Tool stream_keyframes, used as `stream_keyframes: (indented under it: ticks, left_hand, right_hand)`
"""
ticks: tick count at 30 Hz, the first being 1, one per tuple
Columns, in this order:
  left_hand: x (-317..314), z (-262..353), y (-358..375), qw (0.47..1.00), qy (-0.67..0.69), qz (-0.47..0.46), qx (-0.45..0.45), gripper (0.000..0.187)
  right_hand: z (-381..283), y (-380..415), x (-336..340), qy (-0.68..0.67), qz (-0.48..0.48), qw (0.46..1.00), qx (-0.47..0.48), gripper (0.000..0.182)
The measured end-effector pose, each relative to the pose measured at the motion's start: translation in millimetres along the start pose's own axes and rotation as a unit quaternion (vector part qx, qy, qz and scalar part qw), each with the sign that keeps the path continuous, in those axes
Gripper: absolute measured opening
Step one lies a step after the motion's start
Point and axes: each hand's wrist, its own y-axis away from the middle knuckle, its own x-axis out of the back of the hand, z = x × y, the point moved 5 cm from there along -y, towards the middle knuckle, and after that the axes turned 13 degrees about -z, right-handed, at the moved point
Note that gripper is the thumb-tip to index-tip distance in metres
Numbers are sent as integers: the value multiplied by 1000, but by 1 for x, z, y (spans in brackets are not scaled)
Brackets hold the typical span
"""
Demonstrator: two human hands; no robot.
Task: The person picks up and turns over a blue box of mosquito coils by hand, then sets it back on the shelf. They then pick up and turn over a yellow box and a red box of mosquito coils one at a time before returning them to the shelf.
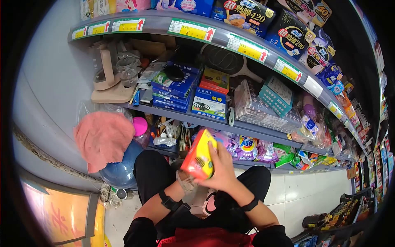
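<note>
A red and yellow box (pixel 199 158) is tilted above my knees, slightly blurred. My right hand (pixel 222 166) grips its right side, with fingers along the edge and thumb near the lower end. My left hand (pixel 185 180) is at the box's lower left corner, mostly behind it. Its fingers are hidden, so its hold on the box cannot be made out. Beyond the box, on the middle shelf, stand blue and white mosquito coil boxes (pixel 209 103) with a red and yellow box (pixel 214 80) on top. Stacked blue boxes (pixel 173 88) lie to their left.
A pink cloth (pixel 105 138) drapes over a blue water bottle (pixel 119 168) at left. A beige appliance (pixel 109 82) and an electric swatter (pixel 226 59) are on the middle shelf. Detergent bags (pixel 247 147) line the bottom shelf. The upper shelf edge (pixel 160 26) overhangs.
</note>
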Motion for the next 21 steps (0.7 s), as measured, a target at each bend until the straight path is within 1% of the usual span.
stream_keyframes:
  ticks: [1, 3, 4, 5, 6, 7, 8, 9, 10, 11, 12, 14, 15, 17, 18, 19, 20, 21]
  left_hand:
    - [5, 5, -2, 965, -219, 134, 55, 61]
    - [-14, 11, -7, 970, -173, 160, 59, 59]
    - [-3, 14, -4, 988, -70, 130, 38, 58]
    - [9, 17, -1, 994, 35, 103, 24, 58]
    - [18, 15, 1, 995, 82, 56, 14, 57]
    - [-1, 16, -7, 993, 103, -60, 3, 55]
    - [11, 10, -2, 982, 174, -65, -24, 56]
    - [2, 9, 0, 996, 60, 56, -17, 56]
    - [-14, 12, 4, 983, -54, 175, -8, 57]
    - [-27, 13, 3, 981, -114, 155, 4, 56]
    - [-21, 12, 3, 978, -169, 118, 12, 63]
    - [-10, 9, 5, 959, -279, 47, 14, 86]
    - [-9, 10, 0, 954, -291, 60, 39, 98]
    - [0, 10, -10, 967, -168, 165, 100, 142]
    - [17, 12, -8, 948, -296, 33, 110, 112]
    - [20, 11, -3, 976, -172, 97, 92, 92]
    - [20, 9, 2, 984, -44, 156, 69, 73]
    - [7, 14, 13, 951, -300, 51, 57, 50]
  right_hand:
    - [12, -5, 3, -12, 6, 1000, -13, 131]
    - [23, -8, 5, -12, -33, 999, -10, 132]
    - [24, -7, 3, -11, -52, 999, -3, 131]
    - [19, -4, -1, -5, -39, 999, 24, 128]
    - [12, -2, -8, 1, -28, 998, 51, 125]
    - [7, -4, -12, -65, -31, 995, 75, 124]
    - [2, -4, -14, -79, -48, 993, 69, 123]
    - [-4, -6, -11, -63, -61, 993, 72, 122]
    - [-8, -8, -8, -47, -73, 993, 75, 122]
    - [-12, -12, -4, -44, -84, 992, 79, 121]
    - [-14, -17, 1, -40, -94, 991, 82, 121]
    - [-8, -25, 8, -54, -112, 990, 72, 121]
    - [0, -28, 8, -73, -120, 988, 60, 121]
    - [11, -32, 13, -117, -142, 982, 41, 122]
    - [14, -27, 15, -92, -142, 985, 44, 123]
    - [16, -19, 13, -67, -140, 987, 49, 123]
    - [17, -12, 11, -40, -139, 988, 56, 123]
    - [10, -3, 9, -47, -145, 986, 73, 124]
